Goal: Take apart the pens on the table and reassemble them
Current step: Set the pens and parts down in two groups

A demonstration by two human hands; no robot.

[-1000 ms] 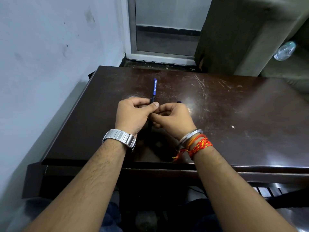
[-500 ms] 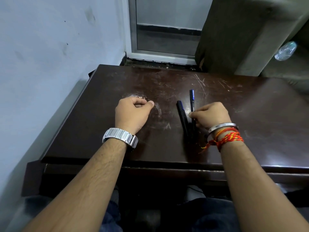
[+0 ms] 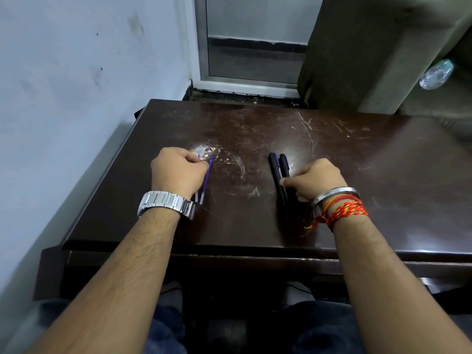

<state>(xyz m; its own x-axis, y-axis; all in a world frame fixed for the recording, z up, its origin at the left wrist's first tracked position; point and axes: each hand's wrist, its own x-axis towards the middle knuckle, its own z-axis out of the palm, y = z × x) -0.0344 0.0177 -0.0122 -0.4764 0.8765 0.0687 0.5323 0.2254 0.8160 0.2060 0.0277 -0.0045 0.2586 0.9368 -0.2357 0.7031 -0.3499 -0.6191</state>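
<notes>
Your left hand [image 3: 178, 172] pinches two thin blue plastic refills [image 3: 206, 180], likely bendy, so hold mid-length. At three o'clock, your right hand [image 3: 315, 180] grips two dark plastic pen barrels [image 3: 275, 172], probably slick.

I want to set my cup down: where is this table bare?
Bare table right of the right hand, along the far edge, and between the blue refills in the left hand and the dark pen bodies. Crowded around each hand.
</notes>
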